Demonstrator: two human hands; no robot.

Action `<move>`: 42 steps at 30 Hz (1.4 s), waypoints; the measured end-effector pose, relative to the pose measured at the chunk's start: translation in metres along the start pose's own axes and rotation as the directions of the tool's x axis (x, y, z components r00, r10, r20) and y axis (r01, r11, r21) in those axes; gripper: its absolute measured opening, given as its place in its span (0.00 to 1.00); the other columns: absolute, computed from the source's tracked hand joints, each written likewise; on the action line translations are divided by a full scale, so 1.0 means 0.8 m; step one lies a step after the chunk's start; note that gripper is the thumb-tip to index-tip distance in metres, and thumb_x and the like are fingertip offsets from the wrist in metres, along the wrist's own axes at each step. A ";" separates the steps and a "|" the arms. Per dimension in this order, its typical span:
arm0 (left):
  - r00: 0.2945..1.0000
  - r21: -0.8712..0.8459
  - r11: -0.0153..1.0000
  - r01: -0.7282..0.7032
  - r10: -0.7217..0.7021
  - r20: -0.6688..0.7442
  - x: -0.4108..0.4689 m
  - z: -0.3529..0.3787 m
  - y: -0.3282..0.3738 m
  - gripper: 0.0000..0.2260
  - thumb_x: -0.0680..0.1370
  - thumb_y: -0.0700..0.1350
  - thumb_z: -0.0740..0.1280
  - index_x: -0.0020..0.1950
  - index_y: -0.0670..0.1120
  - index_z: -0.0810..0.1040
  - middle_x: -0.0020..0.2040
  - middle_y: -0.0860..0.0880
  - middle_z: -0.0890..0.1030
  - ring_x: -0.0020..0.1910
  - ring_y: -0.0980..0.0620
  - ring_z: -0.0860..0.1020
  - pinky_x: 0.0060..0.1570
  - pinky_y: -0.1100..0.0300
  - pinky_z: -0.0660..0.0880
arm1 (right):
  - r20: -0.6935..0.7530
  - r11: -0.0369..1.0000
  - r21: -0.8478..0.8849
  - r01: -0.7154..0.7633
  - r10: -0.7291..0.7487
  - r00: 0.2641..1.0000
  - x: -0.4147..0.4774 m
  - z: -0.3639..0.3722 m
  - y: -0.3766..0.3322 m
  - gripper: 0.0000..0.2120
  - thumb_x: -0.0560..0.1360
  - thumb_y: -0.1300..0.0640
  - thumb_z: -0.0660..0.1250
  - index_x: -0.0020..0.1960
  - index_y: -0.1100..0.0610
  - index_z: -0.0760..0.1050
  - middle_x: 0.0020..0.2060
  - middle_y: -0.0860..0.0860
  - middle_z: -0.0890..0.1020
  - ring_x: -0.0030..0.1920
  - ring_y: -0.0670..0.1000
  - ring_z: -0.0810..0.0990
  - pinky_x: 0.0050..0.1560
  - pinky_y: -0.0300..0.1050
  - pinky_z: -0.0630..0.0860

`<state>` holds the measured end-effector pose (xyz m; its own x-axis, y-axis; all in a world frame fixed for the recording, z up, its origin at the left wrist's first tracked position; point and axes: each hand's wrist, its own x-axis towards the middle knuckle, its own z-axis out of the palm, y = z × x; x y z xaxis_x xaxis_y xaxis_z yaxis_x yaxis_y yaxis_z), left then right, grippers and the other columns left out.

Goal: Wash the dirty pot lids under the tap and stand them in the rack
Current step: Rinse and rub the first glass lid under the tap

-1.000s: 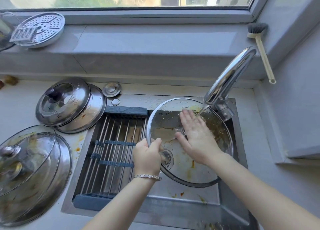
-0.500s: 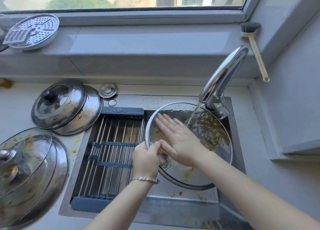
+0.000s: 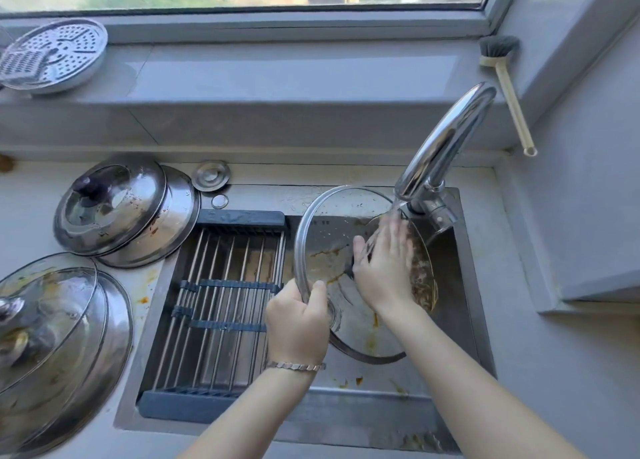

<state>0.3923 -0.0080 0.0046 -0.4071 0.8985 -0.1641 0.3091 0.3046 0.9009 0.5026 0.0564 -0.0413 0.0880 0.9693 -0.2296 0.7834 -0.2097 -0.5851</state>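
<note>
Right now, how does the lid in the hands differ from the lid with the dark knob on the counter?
The held lid is see-through, tilted over the sink under running water; the knobbed lid is mostly steel, lying dry on another lid. The left hand grips the held lid's rim and the right hand rubs it; the knobbed lid is untouched. Both carry orange-brown grime.

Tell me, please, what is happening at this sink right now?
A person is washing a glass pot lid under the running tap. The left hand holds the lid's rim over the sink, while the right hand rubs its greasy surface. The rack holds nothing yet; more dirty lids wait on the counter.
</note>
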 end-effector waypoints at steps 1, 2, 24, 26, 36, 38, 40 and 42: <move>0.999 -0.007 1.000 -0.027 0.027 0.017 0.001 0.000 0.001 0.19 0.75 0.46 0.65 0.27 0.40 0.66 0.21 0.48 0.67 0.24 0.49 0.66 0.29 0.54 0.64 | -0.019 0.993 0.024 0.116 -0.116 0.993 0.004 0.001 -0.007 0.31 0.78 0.43 0.42 0.76 0.56 0.37 0.75 0.49 0.37 0.74 0.45 0.34 0.73 0.45 0.33; 0.998 -0.001 0.999 -0.053 0.053 0.030 0.003 0.001 0.003 0.22 0.73 0.52 0.63 0.27 0.37 0.67 0.22 0.42 0.68 0.24 0.44 0.67 0.28 0.51 0.66 | -0.025 0.974 0.046 0.223 -0.223 0.975 0.007 0.002 -0.015 0.32 0.77 0.42 0.40 0.76 0.55 0.37 0.74 0.48 0.37 0.73 0.43 0.34 0.73 0.44 0.34; 0.999 -0.129 0.991 -0.032 0.028 -0.034 0.037 -0.017 0.001 0.13 0.72 0.38 0.63 0.28 0.34 0.69 0.24 0.44 0.71 0.25 0.53 0.69 0.26 0.60 0.68 | 0.055 0.613 -0.001 0.790 -0.789 0.612 -0.022 0.014 -0.023 0.24 0.81 0.49 0.43 0.74 0.58 0.52 0.73 0.51 0.55 0.74 0.48 0.50 0.74 0.47 0.45; 0.997 -0.139 0.989 -0.050 0.042 -0.060 0.038 -0.021 -0.001 0.12 0.73 0.34 0.63 0.30 0.32 0.71 0.25 0.46 0.71 0.25 0.55 0.69 0.27 0.60 0.68 | 0.074 0.575 -0.019 0.818 -0.815 0.575 -0.027 0.014 -0.014 0.25 0.81 0.47 0.39 0.73 0.58 0.52 0.73 0.52 0.56 0.75 0.46 0.47 0.74 0.46 0.45; 0.975 -0.079 0.973 -0.218 0.213 -0.069 0.021 -0.028 -0.001 0.16 0.72 0.48 0.61 0.29 0.39 0.72 0.20 0.46 0.73 0.22 0.43 0.72 0.27 0.50 0.72 | 0.090 0.633 -0.229 0.739 -0.742 0.664 -0.019 -0.007 0.024 0.34 0.77 0.35 0.41 0.75 0.51 0.35 0.75 0.48 0.40 0.75 0.46 0.38 0.74 0.42 0.37; 0.954 -0.028 0.955 -0.295 0.293 -0.065 0.019 -0.032 0.003 0.21 0.71 0.53 0.59 0.30 0.35 0.71 0.22 0.37 0.72 0.23 0.37 0.71 0.23 0.46 0.71 | -0.035 0.845 -0.184 0.503 -0.517 0.855 -0.005 -0.017 0.023 0.39 0.74 0.31 0.40 0.74 0.56 0.34 0.74 0.51 0.36 0.74 0.47 0.33 0.72 0.40 0.31; 0.941 0.005 0.945 -0.328 0.327 -0.082 0.019 -0.035 0.006 0.23 0.71 0.54 0.58 0.30 0.33 0.71 0.23 0.35 0.72 0.22 0.36 0.70 0.21 0.46 0.69 | -0.051 0.932 -0.167 0.322 -0.334 0.941 0.005 -0.028 0.024 0.44 0.71 0.29 0.41 0.74 0.57 0.33 0.72 0.51 0.32 0.72 0.46 0.29 0.67 0.36 0.24; 0.940 0.030 0.946 -0.323 0.324 -0.104 0.021 -0.036 0.008 0.23 0.71 0.54 0.58 0.30 0.34 0.70 0.23 0.35 0.72 0.22 0.37 0.70 0.21 0.45 0.70 | 0.000 0.947 -0.161 0.279 -0.283 0.959 0.001 -0.026 0.022 0.44 0.73 0.29 0.44 0.74 0.57 0.32 0.72 0.51 0.31 0.71 0.46 0.28 0.68 0.37 0.25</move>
<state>0.3630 -0.0002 0.0195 -0.3716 0.9109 0.1795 0.4499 0.0076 0.8930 0.5295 0.0565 -0.0354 -0.1372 0.9890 -0.0550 0.8651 0.0925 -0.4930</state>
